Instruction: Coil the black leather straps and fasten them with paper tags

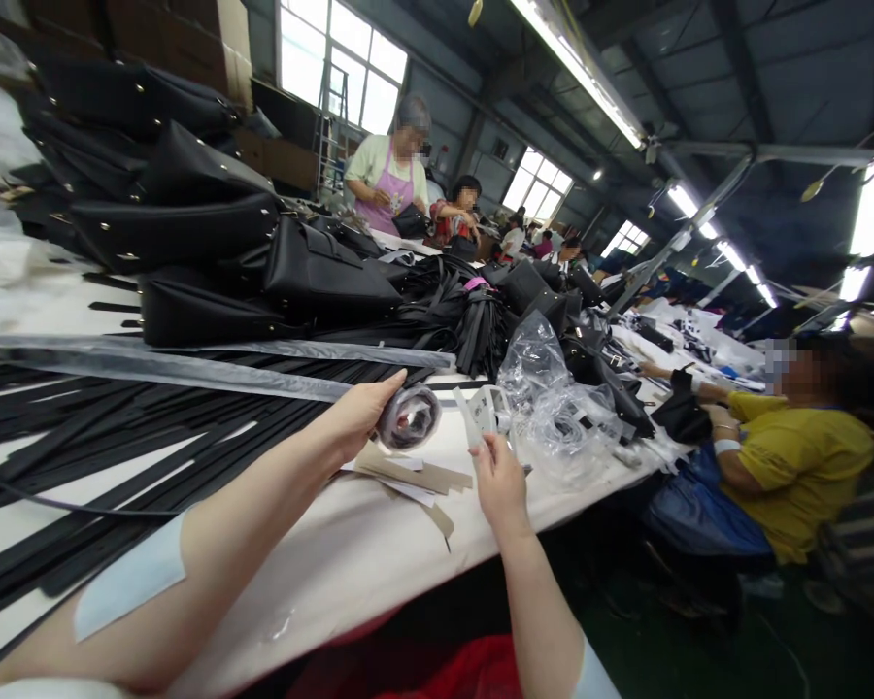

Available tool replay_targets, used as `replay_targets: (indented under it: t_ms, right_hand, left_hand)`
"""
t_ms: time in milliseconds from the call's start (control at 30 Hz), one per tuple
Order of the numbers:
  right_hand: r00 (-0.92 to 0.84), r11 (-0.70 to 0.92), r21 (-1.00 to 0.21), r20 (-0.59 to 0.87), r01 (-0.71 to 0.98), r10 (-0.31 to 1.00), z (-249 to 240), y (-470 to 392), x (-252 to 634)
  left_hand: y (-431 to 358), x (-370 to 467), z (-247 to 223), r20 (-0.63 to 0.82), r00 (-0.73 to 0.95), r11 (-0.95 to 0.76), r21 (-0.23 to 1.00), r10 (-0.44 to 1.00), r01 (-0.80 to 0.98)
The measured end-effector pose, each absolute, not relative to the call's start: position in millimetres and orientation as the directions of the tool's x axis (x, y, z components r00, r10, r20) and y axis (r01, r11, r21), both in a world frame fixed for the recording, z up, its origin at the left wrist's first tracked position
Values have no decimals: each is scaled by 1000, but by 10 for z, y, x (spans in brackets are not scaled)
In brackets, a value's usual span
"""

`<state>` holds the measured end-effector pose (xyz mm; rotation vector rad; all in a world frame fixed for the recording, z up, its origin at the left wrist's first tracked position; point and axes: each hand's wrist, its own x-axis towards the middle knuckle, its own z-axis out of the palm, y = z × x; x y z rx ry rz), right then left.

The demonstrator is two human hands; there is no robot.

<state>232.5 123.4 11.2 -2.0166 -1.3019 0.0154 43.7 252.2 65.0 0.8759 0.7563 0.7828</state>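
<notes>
My left hand is closed around the near side of a coiled dark strap in clear film, its thumb pointing up and away. To its right, my right hand pinches a thin pale card or packet with small dark marks; its exact kind is hard to make out. Below the coil, brown and white paper strips lie on the white table. A long strap in plastic film stretches across the table from the left and passes behind my left hand.
Many black straps cover the table at left. Black handbags are piled behind them. Crumpled clear plastic bags lie right of my right hand. A person in yellow sits at right; other people work farther back.
</notes>
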Motion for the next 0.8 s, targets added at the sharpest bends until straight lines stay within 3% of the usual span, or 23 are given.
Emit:
replay_targets:
  t_ms: [100,233,400,800]
  right_hand:
    - [411,-12,-672,439,740,799,328,1025,2311]
    - [200,173,-518,586,838,785,435,819,2114]
    - [113,145,-337,639,930,761,324,744,2006]
    - [35,155,-228,659,961,751,170,701,1939]
  left_hand:
    - [2502,495,611,-304,553,510,818,776,-265]
    - [2442,546,579,-351,590,591,757,727,-278]
    - [2437,538,575,-372,621,651,694,690,-308]
    - [2488,466,669,-404,644,702,644,650,-305]
